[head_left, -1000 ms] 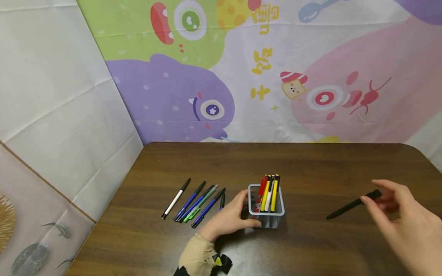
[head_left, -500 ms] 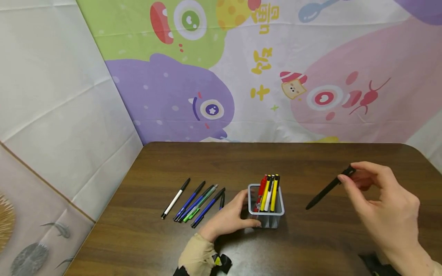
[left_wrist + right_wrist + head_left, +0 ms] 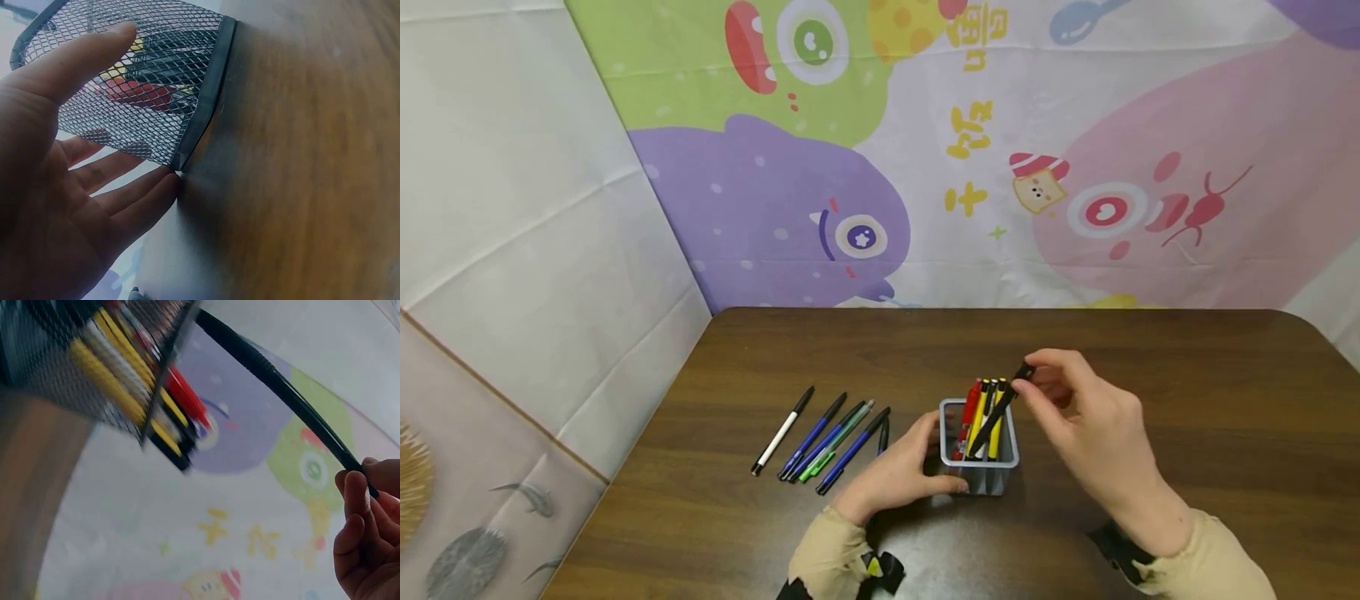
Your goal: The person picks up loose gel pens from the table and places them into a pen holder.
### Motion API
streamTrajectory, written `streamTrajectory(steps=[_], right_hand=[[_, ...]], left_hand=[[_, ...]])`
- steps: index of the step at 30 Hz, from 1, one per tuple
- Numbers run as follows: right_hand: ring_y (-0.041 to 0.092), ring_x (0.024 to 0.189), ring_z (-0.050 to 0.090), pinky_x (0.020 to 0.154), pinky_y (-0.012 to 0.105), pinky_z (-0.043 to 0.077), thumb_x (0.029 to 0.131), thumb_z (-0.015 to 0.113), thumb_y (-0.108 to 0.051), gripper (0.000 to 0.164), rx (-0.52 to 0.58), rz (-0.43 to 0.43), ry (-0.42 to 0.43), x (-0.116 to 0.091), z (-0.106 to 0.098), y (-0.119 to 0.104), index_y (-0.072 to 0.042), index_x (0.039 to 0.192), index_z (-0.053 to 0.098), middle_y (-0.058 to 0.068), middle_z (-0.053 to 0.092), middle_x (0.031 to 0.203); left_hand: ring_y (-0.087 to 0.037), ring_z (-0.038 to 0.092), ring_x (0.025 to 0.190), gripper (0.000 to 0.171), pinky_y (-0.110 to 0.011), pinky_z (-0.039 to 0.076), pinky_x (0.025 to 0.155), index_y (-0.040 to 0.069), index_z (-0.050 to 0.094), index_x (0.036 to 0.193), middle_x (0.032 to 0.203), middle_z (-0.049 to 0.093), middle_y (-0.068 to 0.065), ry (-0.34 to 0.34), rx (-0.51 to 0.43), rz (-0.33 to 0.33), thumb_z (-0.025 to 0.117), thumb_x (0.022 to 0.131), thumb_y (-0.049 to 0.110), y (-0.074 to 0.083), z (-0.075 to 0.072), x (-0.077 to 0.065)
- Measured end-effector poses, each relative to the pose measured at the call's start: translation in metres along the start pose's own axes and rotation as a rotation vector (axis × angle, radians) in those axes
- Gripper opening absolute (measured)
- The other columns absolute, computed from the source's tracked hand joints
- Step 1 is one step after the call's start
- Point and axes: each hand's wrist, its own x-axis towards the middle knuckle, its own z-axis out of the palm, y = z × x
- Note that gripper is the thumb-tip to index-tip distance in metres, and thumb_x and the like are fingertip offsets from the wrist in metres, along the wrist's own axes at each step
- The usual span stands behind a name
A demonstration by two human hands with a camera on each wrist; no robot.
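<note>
A grey mesh pen holder (image 3: 987, 479) stands upright on the table, with red, yellow and white pens in it. My left hand (image 3: 901, 477) holds it from the left side; in the left wrist view the thumb (image 3: 94, 53) lies along one mesh wall and the fingers curve about another. Between thumb and fingertips, my right hand (image 3: 1093, 421) pinches a black pen (image 3: 996, 419) near its upper end. The pen slants down to the left over the holder's opening. In the right wrist view its lower tip (image 3: 206, 320) is by the holder's rim.
Left of the holder, several pens lie side by side: a white one with a black cap (image 3: 783, 431), blue ones (image 3: 852, 451) and a green one (image 3: 823, 460). A dark pen (image 3: 883, 435) is partly hidden behind my left hand. The wooden table (image 3: 1150, 350) meets a printed cloth behind.
My right hand has lifted the black pen and carried it left, from the table's right side to above the pen holder. The left hand and holder have stayed in place.
</note>
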Motion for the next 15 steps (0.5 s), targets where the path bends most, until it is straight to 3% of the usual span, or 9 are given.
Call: streamTrajectory(steps=[4, 15], right_hand=[[0.004, 0.057, 0.059, 0.053, 0.016, 0.047, 0.067, 0.077, 0.000, 0.036, 0.026, -0.001, -0.094, -0.003, 0.018, -0.001, -0.004, 0.097, 0.059, 0.000, 0.066, 0.072], [0.004, 0.054, 0.056, 0.046, 0.017, 0.041, 0.078, 0.070, -0.008, 0.022, 0.011, 0.064, -0.230, -0.012, 0.046, 0.005, -0.010, 0.096, 0.058, 0.000, 0.068, 0.074]], left_hand=[[-0.013, 0.050, 0.115, 0.082, -0.031, 0.041, 0.095, 0.019, 0.023, 0.139, 0.127, 0.044, -0.004, 0.005, 0.002, 0.016, 0.071, 0.076, 0.040, -0.001, 0.001, 0.000], [-0.012, 0.050, 0.113, 0.082, -0.028, 0.042, 0.091, 0.019, 0.023, 0.140, 0.125, 0.044, -0.003, -0.006, -0.013, 0.028, 0.071, 0.077, 0.038, -0.002, 0.000, 0.001]])
